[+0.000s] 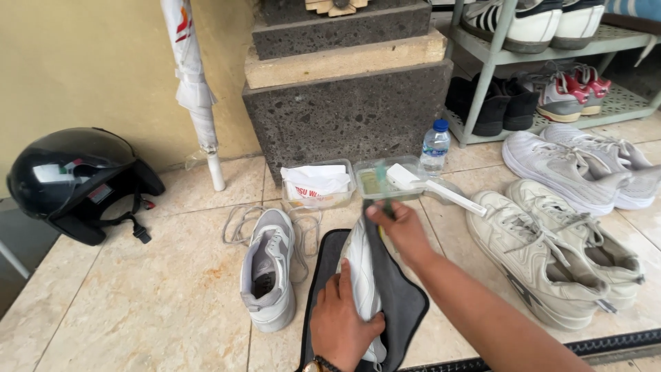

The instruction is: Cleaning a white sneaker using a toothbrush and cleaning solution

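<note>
My left hand [342,318] presses on a white sneaker [361,275] that lies on a dark grey cloth [403,303] on the tiled floor. My right hand [401,229] reaches forward over the shoe's toe and pinches a thin green-handled tool, its tip at a clear plastic tub [385,180] holding greenish liquid. A white brush [430,187] rests across that tub. A second clear tub [317,184] with white wipes or paper sits to its left. The matching grey-white sneaker [268,269] stands unlaced to the left, its laces [237,220] loose on the floor.
A black helmet [72,180] lies at the far left, a folded white umbrella [196,89] leans on the wall. A water bottle [435,146] stands by the stone plinth [344,103]. Beige sneakers [551,258] and white sneakers [585,169] lie right; a shoe rack [551,62] behind.
</note>
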